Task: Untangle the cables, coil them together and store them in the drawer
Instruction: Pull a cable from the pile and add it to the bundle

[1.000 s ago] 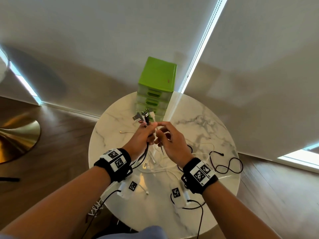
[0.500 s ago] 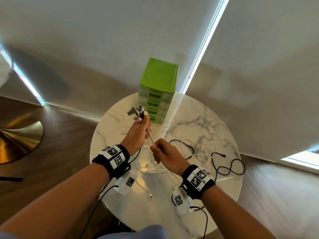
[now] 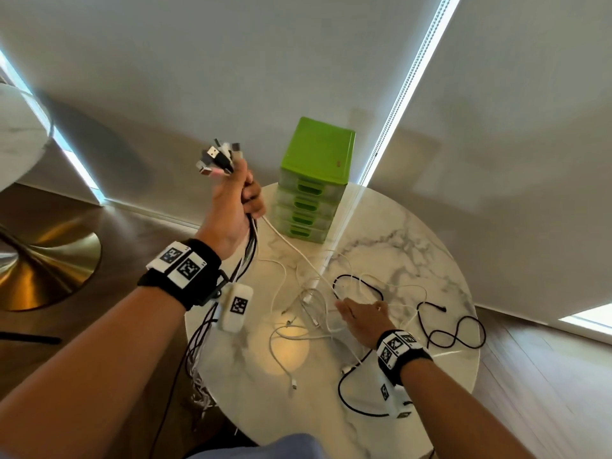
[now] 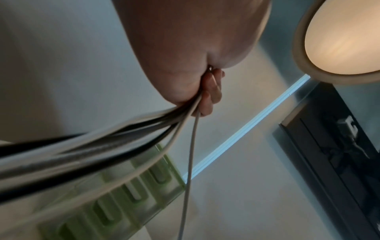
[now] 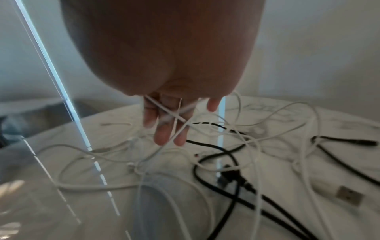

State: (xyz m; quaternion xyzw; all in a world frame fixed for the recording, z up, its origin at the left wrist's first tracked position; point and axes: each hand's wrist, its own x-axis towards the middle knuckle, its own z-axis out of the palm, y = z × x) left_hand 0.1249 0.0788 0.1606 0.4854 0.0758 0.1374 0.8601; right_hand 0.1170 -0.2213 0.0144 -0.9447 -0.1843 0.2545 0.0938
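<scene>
Left hand [image 3: 236, 202] raised above the 10 o'clock edge of the bench [image 3: 427, 246], fist closed round a bundle of black and white cables [image 3: 246, 256], plug ends [image 3: 218, 157] fanning out above the thumb. Bundle trailing down past the wrist and over the bench edge at 8 o'clock. Right hand [image 3: 362, 321] low near the centre, palm down, fingers [image 5: 162, 134] straight and spread, thin white strands crossing them; no closed grip visible. Loose cables [image 3: 453, 329], smooth, thin, black and white, looped from the centre toward 3 o'clock, a USB plug [image 5: 347, 195] among them. Round, glossy, grey-veined marble top. Green plastic drawer unit [image 3: 313, 180], boxy, at 12 o'clock, all drawers closed. Bare marble at 2 and 6 o'clock.
</scene>
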